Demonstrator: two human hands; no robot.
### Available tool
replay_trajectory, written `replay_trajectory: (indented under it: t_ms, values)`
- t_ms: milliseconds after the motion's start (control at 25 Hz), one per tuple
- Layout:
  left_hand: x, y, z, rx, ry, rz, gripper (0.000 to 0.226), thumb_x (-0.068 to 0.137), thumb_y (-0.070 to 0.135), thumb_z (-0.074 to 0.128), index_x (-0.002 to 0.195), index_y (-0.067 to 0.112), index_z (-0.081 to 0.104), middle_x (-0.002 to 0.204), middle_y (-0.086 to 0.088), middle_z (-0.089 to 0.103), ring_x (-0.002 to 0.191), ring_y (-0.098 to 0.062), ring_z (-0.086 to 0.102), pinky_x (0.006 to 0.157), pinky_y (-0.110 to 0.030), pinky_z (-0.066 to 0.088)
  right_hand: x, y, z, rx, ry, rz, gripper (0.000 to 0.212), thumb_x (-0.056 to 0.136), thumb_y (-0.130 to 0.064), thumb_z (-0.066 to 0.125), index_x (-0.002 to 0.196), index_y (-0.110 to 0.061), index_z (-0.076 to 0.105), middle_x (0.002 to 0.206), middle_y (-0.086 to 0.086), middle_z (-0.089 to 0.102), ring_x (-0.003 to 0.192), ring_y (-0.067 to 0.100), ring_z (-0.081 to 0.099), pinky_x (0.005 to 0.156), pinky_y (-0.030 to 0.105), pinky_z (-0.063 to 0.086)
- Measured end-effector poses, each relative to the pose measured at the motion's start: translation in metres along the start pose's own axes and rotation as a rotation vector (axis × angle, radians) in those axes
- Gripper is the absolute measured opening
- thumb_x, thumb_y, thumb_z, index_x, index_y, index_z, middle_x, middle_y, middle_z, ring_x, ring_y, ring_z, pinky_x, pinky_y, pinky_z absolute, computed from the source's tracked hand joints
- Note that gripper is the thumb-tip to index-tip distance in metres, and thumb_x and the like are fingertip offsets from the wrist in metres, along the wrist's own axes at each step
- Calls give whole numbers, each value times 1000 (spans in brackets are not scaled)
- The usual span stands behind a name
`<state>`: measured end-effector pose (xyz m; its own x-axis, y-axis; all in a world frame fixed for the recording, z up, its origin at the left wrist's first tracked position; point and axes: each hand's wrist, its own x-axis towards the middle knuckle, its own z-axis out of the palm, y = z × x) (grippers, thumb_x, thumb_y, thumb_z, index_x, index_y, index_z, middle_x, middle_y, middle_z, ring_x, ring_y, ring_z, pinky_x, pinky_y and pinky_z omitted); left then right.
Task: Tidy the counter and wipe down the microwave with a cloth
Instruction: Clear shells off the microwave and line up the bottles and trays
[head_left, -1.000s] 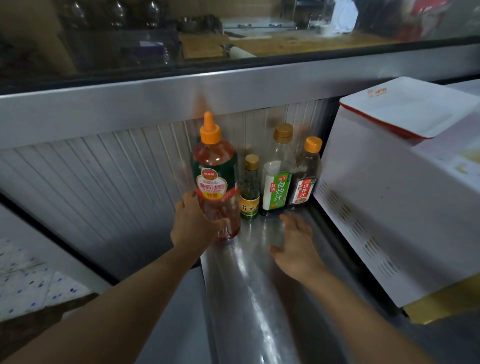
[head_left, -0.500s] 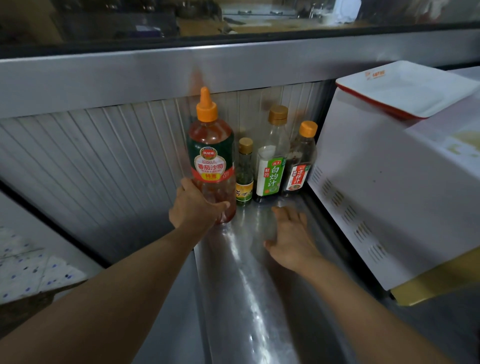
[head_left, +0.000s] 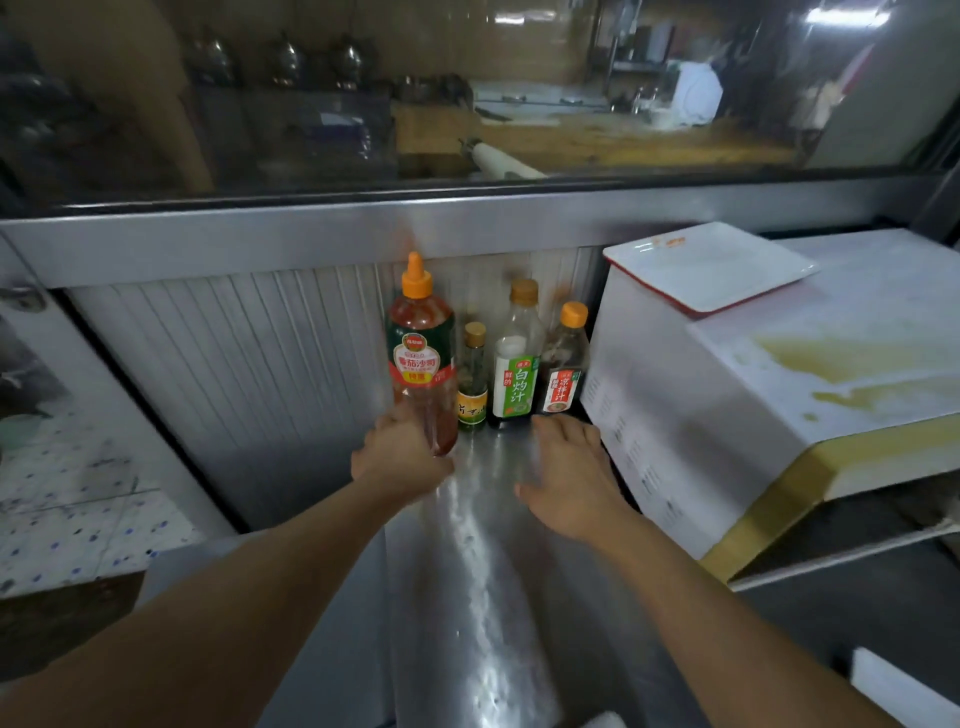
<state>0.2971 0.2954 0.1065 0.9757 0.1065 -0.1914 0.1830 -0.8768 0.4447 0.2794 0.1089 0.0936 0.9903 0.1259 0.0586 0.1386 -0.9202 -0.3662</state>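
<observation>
Left hand (head_left: 400, 457) holds the ketchup bottle (head_left: 422, 358) at the back of the steel bench (head_left: 483, 597).

The fingers of the left hand are curled around the low part of the bottle, which stands upright, first in a row with three smaller sauce bottles (head_left: 514, 364). The right hand (head_left: 569, 480) lies flat on the bench, fingers straight and a little spread, just before the row. The white microwave (head_left: 727, 405) stands at the right, with yellow stains on top and a white tray (head_left: 711, 267) on it.
</observation>
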Motion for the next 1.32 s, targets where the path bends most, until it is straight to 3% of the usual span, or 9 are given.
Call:
replay_trajectory:
  t_ms: [440,600,680,760,880,1000,1120,1240,1320]
  values:
    - [-92,61,-59,-70,64,131,66,80,36,69,131,12,36,129,-10,50,116,-28,51,96,-45,47,-55,-23,-106,40,151,-77,64,82,-28,63,138,-19,34,140,6,37,127,26,29,106,34,31]
    - [-99,76,-73,-125,79,194,51,82,34,66,122,11,42,112,-12,58,100,-27,58,86,-41,52,-73,-21,-141,12,230,-40,70,85,-32,63,143,-16,28,144,9,33,133,28,24,108,36,27]
    - [-102,84,-76,-116,68,231,61,84,38,64,131,10,37,116,-11,57,102,-26,58,83,-36,51,-81,-16,-156,-10,257,13,69,87,-36,60,144,-15,28,147,9,31,135,28,22,109,38,26]
    - [-102,91,-76,-132,49,269,65,84,40,62,136,12,34,125,-11,54,109,-27,56,87,-37,51,-87,-6,-170,-5,279,77,68,89,-38,58,144,-15,27,148,8,30,136,28,21,109,39,26]
    - [-98,105,-73,-183,41,310,53,85,38,60,129,14,42,124,-10,57,109,-28,56,89,-38,50,-88,12,-190,-4,310,158,64,90,-39,56,143,-16,28,148,9,30,135,29,22,107,41,29]
    - [-93,127,-69,-217,48,332,50,87,39,59,128,17,43,124,-8,57,106,-24,56,80,-28,43,-76,38,-209,-9,316,201,65,91,-38,54,144,-13,27,148,12,29,134,32,23,106,41,29]
    - [-78,161,-61,-267,87,344,29,88,37,59,110,19,53,122,-9,60,96,-20,55,75,-24,36,-49,72,-227,19,327,219,64,91,-37,55,143,-12,28,145,13,32,133,33,24,105,41,29]
    - [-52,193,-50,-199,149,280,51,87,43,56,126,12,45,126,-10,58,111,-29,56,80,-27,39,-10,109,-237,59,316,207,59,92,-34,53,142,-11,31,143,14,36,132,34,25,102,40,29]
    - [-29,214,-39,-177,188,213,51,88,43,52,128,13,45,123,-10,58,110,-31,57,89,-34,46,24,136,-242,83,283,193,59,92,-34,52,142,-10,30,143,13,36,131,34,25,101,41,31]
